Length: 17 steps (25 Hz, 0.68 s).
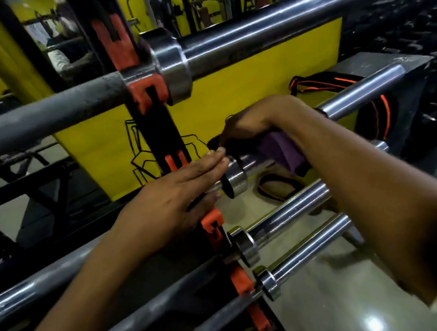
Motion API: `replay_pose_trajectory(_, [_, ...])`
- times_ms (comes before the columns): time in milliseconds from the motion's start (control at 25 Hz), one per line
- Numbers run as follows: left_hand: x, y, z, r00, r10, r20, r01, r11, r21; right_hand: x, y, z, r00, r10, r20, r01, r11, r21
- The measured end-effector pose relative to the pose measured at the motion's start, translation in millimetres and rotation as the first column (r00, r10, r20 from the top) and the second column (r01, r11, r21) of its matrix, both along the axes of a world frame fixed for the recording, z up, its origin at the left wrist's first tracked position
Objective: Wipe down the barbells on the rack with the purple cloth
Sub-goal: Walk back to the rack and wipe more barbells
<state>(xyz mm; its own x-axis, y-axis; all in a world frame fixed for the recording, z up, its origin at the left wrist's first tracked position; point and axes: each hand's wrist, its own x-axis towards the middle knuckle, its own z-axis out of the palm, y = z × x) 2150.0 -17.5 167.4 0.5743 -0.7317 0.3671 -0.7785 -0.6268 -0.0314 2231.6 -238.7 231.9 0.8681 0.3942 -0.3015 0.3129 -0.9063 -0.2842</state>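
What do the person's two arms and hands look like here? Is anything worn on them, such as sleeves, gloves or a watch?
Both forearms are bare, with no sleeves in view. The left hand wears no glove, and no ring shows on it. The right hand is also ungloved. No watch or band shows on either wrist, though the right arm is blurred near the frame edge.

Purple cloth [285, 152] mostly hidden beneath right hand [254, 126]; right forearm's near end motion-blurred; barbell shafts cut off at left edge.
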Motion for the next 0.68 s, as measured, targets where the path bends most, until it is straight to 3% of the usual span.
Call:
replay_pose_trajectory(80, [4,0,-2,1.000,-0.002,0.008,0.002,1.000,-0.011,-2,-5,-16,0.982,0.006,0.187,0.002,0.999,-0.042])
replay_pose_trajectory(120, [5,0,-4,1.000,-0.003,0.007,0.003,1.000,-0.016,-10,-8,-31,0.935,-0.072,0.346,0.072,0.997,0.011])
replay_pose_trajectory(160, [6,1,-5,1.000,-0.007,0.001,0.007,1.000,-0.024,-22,-10,-51,0.835,-0.188,0.518,0.126,0.980,0.153])
replay_pose_trajectory(240, [8,2,-5,1.000,-0.018,-0.007,0.018,0.999,-0.037,-57,-9,-92,0.602,-0.416,0.681,-0.061,0.827,0.559])
replay_pose_trajectory(280, [8,2,-4,1.000,-0.024,-0.007,0.023,0.999,-0.032,-72,-6,-111,0.594,-0.498,0.632,-0.176,0.686,0.706])
replay_pose_trajectory(360, [7,1,-3,1.000,-0.024,-0.015,0.024,1.000,-0.007,-92,2,-140,0.750,-0.516,0.414,-0.219,0.396,0.892])
replay_pose_trajectory(400, [6,1,-2,1.000,-0.023,-0.018,0.023,1.000,-0.001,-100,3,-149,0.801,-0.495,0.337,-0.195,0.316,0.928])
replay_pose_trajectory(560, [3,-1,3,0.992,-0.037,-0.121,0.026,0.995,-0.096,-132,-13,-166,0.883,-0.456,0.114,-0.056,0.139,0.989])
replay_pose_trajectory(680, [-13,-18,6,0.985,0.004,-0.170,-0.045,0.971,-0.236,-154,-30,-166,0.855,-0.511,-0.087,0.073,-0.047,0.996])
